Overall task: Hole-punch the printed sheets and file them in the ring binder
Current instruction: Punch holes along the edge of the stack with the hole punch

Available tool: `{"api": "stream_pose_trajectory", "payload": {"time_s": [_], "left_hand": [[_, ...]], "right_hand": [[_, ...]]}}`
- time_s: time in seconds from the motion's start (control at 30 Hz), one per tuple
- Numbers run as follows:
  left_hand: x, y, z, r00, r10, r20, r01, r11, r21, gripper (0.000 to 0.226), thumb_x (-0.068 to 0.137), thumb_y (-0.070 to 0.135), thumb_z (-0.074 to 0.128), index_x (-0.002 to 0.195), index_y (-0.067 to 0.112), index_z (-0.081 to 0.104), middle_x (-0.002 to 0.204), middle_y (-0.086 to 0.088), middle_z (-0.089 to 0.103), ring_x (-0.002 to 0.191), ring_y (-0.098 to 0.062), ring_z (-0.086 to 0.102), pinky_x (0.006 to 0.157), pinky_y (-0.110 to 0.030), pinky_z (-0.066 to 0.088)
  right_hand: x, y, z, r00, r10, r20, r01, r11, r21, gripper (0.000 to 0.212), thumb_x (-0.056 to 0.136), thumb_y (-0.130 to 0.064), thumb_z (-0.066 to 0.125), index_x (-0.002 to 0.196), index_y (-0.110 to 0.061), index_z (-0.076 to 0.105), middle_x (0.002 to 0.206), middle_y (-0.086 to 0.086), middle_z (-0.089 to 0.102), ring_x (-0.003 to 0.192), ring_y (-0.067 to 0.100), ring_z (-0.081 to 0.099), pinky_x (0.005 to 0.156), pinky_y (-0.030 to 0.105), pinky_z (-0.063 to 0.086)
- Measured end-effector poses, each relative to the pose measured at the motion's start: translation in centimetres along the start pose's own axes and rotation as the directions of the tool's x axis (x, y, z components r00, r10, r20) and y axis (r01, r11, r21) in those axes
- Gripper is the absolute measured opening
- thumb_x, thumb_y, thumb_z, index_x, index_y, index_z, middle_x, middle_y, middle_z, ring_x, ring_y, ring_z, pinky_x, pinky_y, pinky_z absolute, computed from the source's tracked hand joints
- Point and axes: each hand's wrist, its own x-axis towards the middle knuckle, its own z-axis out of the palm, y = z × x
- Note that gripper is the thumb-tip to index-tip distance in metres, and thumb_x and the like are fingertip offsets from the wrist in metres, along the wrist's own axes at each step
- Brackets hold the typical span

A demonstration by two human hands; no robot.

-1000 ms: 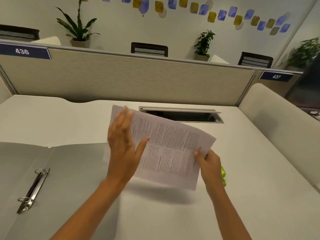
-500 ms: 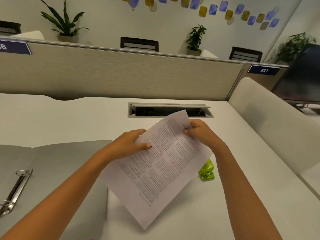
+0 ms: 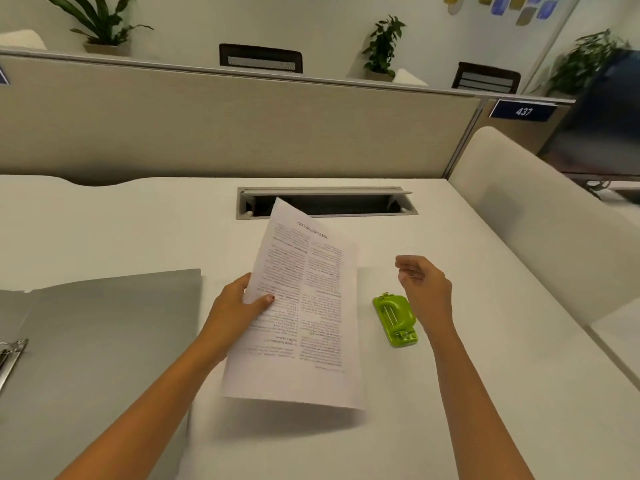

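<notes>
My left hand [image 3: 237, 306] grips the left edge of the printed sheets [image 3: 304, 306], thumb on top, holding them tilted above the white desk with the text upside down to me. My right hand [image 3: 424, 287] hovers free, fingers loosely curled, just right of and above the small green hole punch [image 3: 394, 318], which lies on the desk to the right of the sheets. The grey ring binder [image 3: 104, 334] lies open on the left, its metal rings [image 3: 8, 358] at the frame's left edge.
A cable tray slot [image 3: 327, 202] opens in the desk behind the sheets. A beige partition [image 3: 242, 126] runs along the back, and a padded side panel [image 3: 540, 216] bounds the right. Plants and chair backs stand beyond the partition.
My right hand has let go of the sheets and moved right, over the hole punch. My left hand turned the sheets to lengthwise. The view shifted right, so the binder rings slid to the edge.
</notes>
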Motion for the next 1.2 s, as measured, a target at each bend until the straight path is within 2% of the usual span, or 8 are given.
{"api": "stream_pose_trajectory", "payload": {"time_s": [0.07,0.13,0.4,0.7,0.87,1.2], "left_hand": [[-0.2,-0.9,1.3,0.997,-0.078,-0.022,0.075,0.991,-0.108,0.032,0.090,0.020,0.065,0.121,0.020,0.060,0.115,-0.001,0.070,0.095,-0.024,0.071,0.088,-0.050,0.055],[-0.3,-1.6,2.7,0.993,-0.114,-0.031,0.108,0.981,-0.163,0.030,0.090,0.018,0.065,0.120,0.019,0.060,0.114,-0.001,0.071,0.096,-0.024,0.071,0.090,-0.051,0.054],[-0.9,-2.5,6.8,0.991,-0.116,-0.064,0.108,0.987,-0.119,0.039,0.092,0.026,0.061,0.130,0.021,0.053,0.123,0.000,0.065,0.103,-0.025,0.066,0.092,-0.050,0.053],[-1.2,-3.1,8.4,0.985,-0.139,-0.099,0.124,0.982,-0.145,0.040,0.092,0.027,0.061,0.131,0.023,0.052,0.122,0.001,0.065,0.102,-0.023,0.066,0.088,-0.047,0.055],[-1.2,-3.4,8.8,0.983,-0.159,-0.089,0.141,0.973,-0.184,0.038,0.092,0.025,0.062,0.129,0.023,0.055,0.119,0.001,0.067,0.101,-0.024,0.067,0.089,-0.051,0.055],[-1.5,-3.8,11.0,0.981,-0.162,-0.108,0.142,0.975,-0.173,0.036,0.092,0.027,0.062,0.127,0.026,0.053,0.118,0.004,0.065,0.102,-0.022,0.066,0.088,-0.046,0.056]], "right_hand": [[-0.9,1.8,-0.5,0.998,0.055,-0.032,-0.055,0.998,-0.002,0.028,0.087,0.001,0.057,0.106,-0.016,0.069,0.099,-0.003,0.072,0.093,0.012,0.066,0.083,0.009,0.049],[-1.5,3.3,-0.9,0.994,0.096,-0.061,-0.097,0.995,-0.017,0.028,0.087,0.000,0.058,0.106,-0.016,0.070,0.099,-0.002,0.072,0.091,0.012,0.065,0.072,-0.002,0.044],[-2.2,5.2,-1.1,0.973,0.228,0.037,-0.225,0.972,-0.062,0.025,0.090,-0.017,0.063,0.115,-0.021,0.066,0.103,-0.004,0.069,0.089,0.012,0.063,0.056,0.001,0.043],[-2.6,5.5,-0.5,0.967,0.250,0.046,-0.247,0.968,-0.047,0.026,0.092,-0.020,0.061,0.118,-0.018,0.065,0.107,-0.001,0.068,0.097,0.014,0.062,0.065,0.009,0.042],[-2.6,5.5,-0.6,0.966,0.253,0.051,-0.250,0.967,-0.049,0.021,0.092,-0.021,0.062,0.112,-0.018,0.068,0.104,-0.002,0.070,0.094,0.012,0.063,0.066,0.008,0.042],[-2.7,5.5,-0.5,0.964,0.264,0.042,-0.263,0.964,-0.032,0.022,0.092,-0.021,0.062,0.112,-0.016,0.069,0.102,-0.002,0.070,0.094,0.012,0.064,0.066,0.008,0.043]]}}
